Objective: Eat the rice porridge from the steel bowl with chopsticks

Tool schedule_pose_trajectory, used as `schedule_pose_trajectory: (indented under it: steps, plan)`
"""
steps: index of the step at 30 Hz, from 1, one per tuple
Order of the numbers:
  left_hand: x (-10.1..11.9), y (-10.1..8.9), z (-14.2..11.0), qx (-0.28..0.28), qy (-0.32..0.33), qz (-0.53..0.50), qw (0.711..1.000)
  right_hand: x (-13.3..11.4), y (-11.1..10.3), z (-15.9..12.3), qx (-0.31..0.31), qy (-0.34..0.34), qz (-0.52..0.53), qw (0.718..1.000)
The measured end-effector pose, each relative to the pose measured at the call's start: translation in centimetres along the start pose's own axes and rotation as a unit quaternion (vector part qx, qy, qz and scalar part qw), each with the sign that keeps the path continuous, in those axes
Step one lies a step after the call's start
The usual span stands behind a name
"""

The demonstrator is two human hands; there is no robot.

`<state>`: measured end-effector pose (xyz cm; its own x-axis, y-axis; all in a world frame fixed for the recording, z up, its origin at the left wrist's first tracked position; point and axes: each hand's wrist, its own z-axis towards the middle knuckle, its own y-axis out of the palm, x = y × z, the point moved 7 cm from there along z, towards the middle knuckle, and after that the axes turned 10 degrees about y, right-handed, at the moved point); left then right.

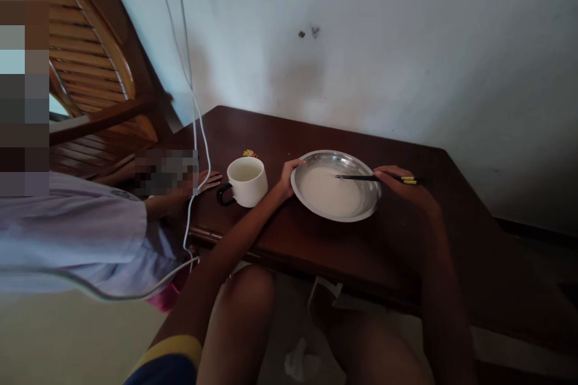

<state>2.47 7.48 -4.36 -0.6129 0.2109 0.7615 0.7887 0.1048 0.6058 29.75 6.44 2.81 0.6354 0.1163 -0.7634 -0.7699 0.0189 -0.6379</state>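
A shiny metal bowl holds a pale, milky mixture and stands on the dark wooden table. Its left rim is gripped by my left hand, with the thumb laid over the edge. My right hand is closed around black chopsticks with yellow bands near their upper ends. Their tips reach over the right rim and into the mixture. Just left of my left forearm sits a white mug with a black handle, a pale liquid visible inside it.
Another person's hand rests on the table left of the mug. White cables hang there. Behind the mug lies a small yellow trinket. A wooden chair stands at the left, and a wall backs the table.
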Motion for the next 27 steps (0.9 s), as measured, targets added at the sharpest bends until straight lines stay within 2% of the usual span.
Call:
schedule_pose_trajectory:
  steps: [3,5,7,10,13,15,17,21,24,27]
  plan:
    - [-0.1,0.0,0.0,-0.003,-0.004,-0.001,1.000,0.9,-2.4,-0.2,-0.019,0.019,0.022,0.999]
    - [-0.1,-0.1,0.1,-0.010,-0.001,-0.004,1.000,0.6,-2.8,-0.6,-0.050,0.012,0.036,0.998]
    - [-0.2,-0.3,0.3,-0.016,0.003,0.000,1.000,-0.2,-1.8,-1.2,-0.101,0.001,0.047,0.994]
    - [-0.2,-0.5,0.5,-0.018,0.009,0.005,1.000,-1.6,0.9,-1.9,-0.164,-0.024,0.038,0.985]
    - [-0.4,-0.6,0.7,-0.017,0.003,-0.002,1.000,-2.4,2.8,-1.7,-0.149,-0.050,0.012,0.988]
    - [-0.4,-0.5,0.7,-0.023,0.005,-0.007,1.000,-2.1,2.9,-1.1,-0.116,-0.048,0.006,0.992]
    - [-0.4,-0.5,0.7,-0.025,0.005,-0.006,1.000,-1.2,2.0,-0.5,-0.082,-0.029,0.005,0.996]
    - [-0.4,-0.4,0.7,-0.020,0.003,-0.004,1.000,1.2,-1.6,0.0,-0.045,0.015,0.038,0.998]
    - [-0.2,-0.2,0.5,-0.023,0.012,-0.015,1.000,1.1,-2.0,-0.6,-0.086,0.003,0.041,0.995]
    - [0.0,-0.1,0.4,-0.016,0.014,-0.014,1.000,-0.5,0.5,-1.4,-0.153,-0.035,0.016,0.987]
